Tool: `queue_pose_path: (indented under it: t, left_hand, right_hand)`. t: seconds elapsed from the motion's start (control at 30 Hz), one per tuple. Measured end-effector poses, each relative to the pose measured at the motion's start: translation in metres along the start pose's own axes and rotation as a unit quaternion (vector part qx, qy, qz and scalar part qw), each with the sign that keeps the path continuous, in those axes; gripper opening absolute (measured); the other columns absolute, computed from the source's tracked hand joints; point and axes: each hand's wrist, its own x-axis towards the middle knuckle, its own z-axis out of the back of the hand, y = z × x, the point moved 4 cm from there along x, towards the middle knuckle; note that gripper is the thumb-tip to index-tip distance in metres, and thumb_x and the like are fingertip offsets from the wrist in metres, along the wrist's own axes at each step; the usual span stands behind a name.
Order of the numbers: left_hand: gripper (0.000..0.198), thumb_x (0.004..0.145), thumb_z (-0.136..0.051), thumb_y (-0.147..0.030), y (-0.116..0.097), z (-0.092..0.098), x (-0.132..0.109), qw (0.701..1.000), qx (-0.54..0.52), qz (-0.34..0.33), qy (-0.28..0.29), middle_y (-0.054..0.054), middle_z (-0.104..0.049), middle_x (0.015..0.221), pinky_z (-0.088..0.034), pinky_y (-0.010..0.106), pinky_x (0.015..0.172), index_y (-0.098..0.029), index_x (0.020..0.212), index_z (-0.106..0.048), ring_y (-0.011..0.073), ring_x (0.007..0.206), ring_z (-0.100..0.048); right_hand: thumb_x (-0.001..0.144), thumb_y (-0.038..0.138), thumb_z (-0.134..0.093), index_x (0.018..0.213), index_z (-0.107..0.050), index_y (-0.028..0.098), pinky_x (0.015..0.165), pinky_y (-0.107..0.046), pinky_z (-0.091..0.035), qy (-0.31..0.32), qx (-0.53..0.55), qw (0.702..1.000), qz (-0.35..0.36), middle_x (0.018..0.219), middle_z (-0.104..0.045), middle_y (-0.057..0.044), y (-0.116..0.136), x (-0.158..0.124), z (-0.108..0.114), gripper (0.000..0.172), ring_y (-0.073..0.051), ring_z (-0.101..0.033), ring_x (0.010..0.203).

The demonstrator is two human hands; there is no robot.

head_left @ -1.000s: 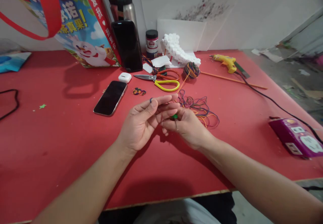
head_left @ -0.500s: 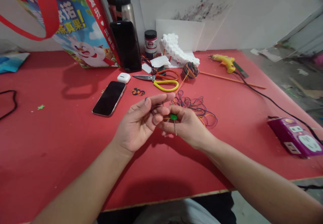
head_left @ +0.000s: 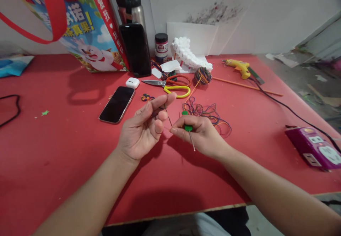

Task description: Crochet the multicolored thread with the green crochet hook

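My right hand (head_left: 202,135) has its thumb and index finger pinched on a dark, multicoloured thread (head_left: 168,116). It also holds a crochet hook (head_left: 193,142) with a green grip; the thin metal shaft points down toward me and the grip is partly behind the index finger. My left hand (head_left: 142,131) is palm-up to the left, fingers curled, with the thread running from its fingertips down to the right hand's pinch. Just behind the right hand lies a loose tangle of multicoloured thread (head_left: 205,111), and a strand leads up to a thread ball (head_left: 202,76).
Scissors (head_left: 177,91) with red and yellow handles, a phone (head_left: 117,104), a white earbud case (head_left: 132,83) and a small knotted piece (head_left: 146,97) lie beyond my hands. A glue gun (head_left: 241,69) and a purple power socket box (head_left: 310,147) with a cable are at right.
My hands have moved apart; a stretch of dark thread now shows between them. The crochet hook has shifted slightly right and toward me with my right hand.
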Motion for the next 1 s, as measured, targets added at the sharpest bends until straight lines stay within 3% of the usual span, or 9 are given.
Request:
queue_pose_path:
  t: [0.13, 0.23, 0.33, 0.5, 0.57, 0.63, 0.73, 0.9, 1.0]
  left_hand:
    - [0.028, 0.101, -0.060, -0.017, -0.001, -0.004, 0.001, 1.000, -0.021, -0.001, 0.011, 0.011, -0.080, 0.123, -0.050, 0.001, 0.053, -0.017, 0.093, -0.087, 0.0002, 0.059, -0.063]
    - [0.041, 0.105, -0.047, -0.011, -0.002, -0.007, 0.001, 0.999, -0.031, -0.004, 0.042, 0.014, -0.082, 0.110, -0.043, -0.001, 0.045, -0.012, 0.094, -0.087, -0.0033, 0.046, -0.052]
    - [0.049, 0.106, -0.038, -0.007, -0.002, -0.007, 0.001, 0.998, -0.027, -0.005, 0.065, 0.014, -0.083, 0.108, -0.041, -0.001, 0.043, -0.010, 0.097, -0.087, -0.0037, 0.043, -0.052]
    - [0.045, 0.105, -0.042, -0.007, 0.000, -0.009, 0.000, 0.996, -0.003, -0.005, 0.087, 0.016, -0.084, 0.112, -0.045, 0.002, 0.045, -0.010, 0.100, -0.087, -0.0022, 0.044, -0.059]
    - [0.037, 0.104, -0.049, -0.009, 0.004, -0.011, 0.000, 0.995, 0.009, -0.002, 0.096, 0.015, -0.083, 0.116, -0.050, 0.005, 0.047, -0.011, 0.101, -0.086, -0.0005, 0.046, -0.062]
    - [0.029, 0.102, -0.058, -0.013, 0.009, -0.013, 0.000, 0.994, 0.015, 0.008, 0.110, 0.012, -0.083, 0.118, -0.056, 0.012, 0.049, -0.013, 0.103, -0.087, 0.0018, 0.045, -0.062]
    - [0.021, 0.099, -0.067, -0.021, 0.015, -0.012, 0.000, 0.992, 0.035, 0.028, 0.118, 0.013, -0.084, 0.113, -0.064, 0.023, 0.055, -0.016, 0.106, -0.087, 0.0050, 0.041, -0.061]
    - [0.021, 0.100, -0.069, -0.027, 0.011, -0.005, 0.000, 0.994, 0.079, -0.007, 0.075, 0.015, -0.078, 0.132, -0.050, 0.010, 0.045, -0.018, 0.107, -0.087, 0.0028, 0.046, -0.066]
    - [0.023, 0.102, -0.066, -0.027, 0.010, -0.005, 0.000, 0.995, 0.073, -0.011, 0.069, 0.015, -0.072, 0.142, -0.051, 0.010, 0.048, -0.019, 0.111, -0.086, 0.0013, 0.047, -0.066]
  right_hand:
    - [0.101, 0.035, -0.068, 0.084, -0.077, 0.021, 0.067, -0.028, -0.050, 0.074, -0.090, 0.989, 0.095, 0.080, -0.079, -0.004, 0.003, -0.006, -0.011, 0.023, -0.016, -0.070, 0.069]
    - [0.099, 0.041, -0.072, 0.097, -0.078, 0.021, 0.065, -0.029, -0.049, 0.075, -0.180, 0.967, 0.164, 0.080, -0.080, -0.005, 0.008, -0.011, -0.008, 0.022, -0.017, -0.070, 0.067]
    - [0.089, 0.047, -0.084, 0.109, -0.077, 0.019, 0.060, -0.028, -0.052, 0.032, -0.182, 0.973, 0.137, 0.090, -0.082, -0.007, 0.012, -0.011, 0.007, 0.035, -0.016, -0.071, 0.063]
    - [0.093, 0.041, -0.079, 0.117, -0.070, 0.022, 0.046, -0.026, -0.056, -0.126, 0.021, 0.991, 0.042, 0.116, -0.079, -0.008, 0.016, -0.009, 0.028, 0.031, -0.010, -0.068, 0.052]
    - [0.091, 0.044, -0.081, 0.124, -0.065, 0.024, 0.042, -0.026, -0.056, -0.099, 0.116, 0.988, -0.001, 0.109, -0.078, -0.006, 0.012, -0.007, 0.021, 0.042, -0.012, -0.070, 0.052]
    - [0.088, 0.049, -0.083, 0.126, -0.061, 0.023, 0.040, -0.024, -0.054, -0.031, 0.180, 0.982, -0.049, 0.087, -0.074, 0.000, 0.007, -0.004, 0.008, 0.051, -0.014, -0.072, 0.052]
    - [0.086, 0.053, -0.083, 0.112, -0.062, 0.020, 0.043, -0.023, -0.053, 0.023, 0.194, 0.977, -0.085, 0.069, -0.067, 0.004, 0.001, -0.002, -0.005, 0.047, -0.015, -0.070, 0.051]
    - [0.093, 0.044, -0.074, 0.088, -0.063, 0.018, 0.042, -0.021, -0.039, -0.018, 0.144, 0.988, -0.059, 0.060, -0.059, 0.006, 0.000, -0.002, -0.002, 0.028, -0.007, -0.050, 0.043]
    - [0.096, 0.038, -0.070, 0.086, -0.062, 0.020, 0.044, -0.022, -0.035, -0.036, 0.103, 0.994, -0.030, 0.053, -0.049, 0.010, 0.002, -0.004, 0.001, 0.022, -0.007, -0.043, 0.043]
